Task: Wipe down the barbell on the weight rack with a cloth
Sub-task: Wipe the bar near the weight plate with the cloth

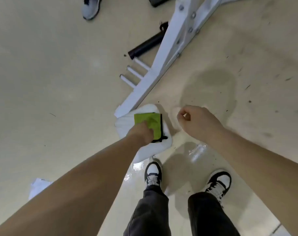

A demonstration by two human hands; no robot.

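Wiping looks unstarted: his left hand (141, 134) grips the green cloth (149, 122), well short of the black barbell (145, 46) on the white rack (168, 51); right hand (198, 120) curled, empty.

Left forearm (80, 176): bare, entering from the lower left corner, stretched straight forward and downward.
Left hand (141, 134): back of hand and knuckles toward the camera, wrist in line with the forearm. Its fingertips are hidden, dug into a lime-green folded cloth with black edging (151, 122), which the hand holds from above.
Right forearm (257, 160): bare, entering from the right edge, angled forward and inward, raised higher than the left.
Right hand (198, 120): held in the air just right of the left hand, apart from it. The fingers (183, 114) are curled into a loose fist, thumb tip meeting the forefinger around a small gap, with nothing in it.
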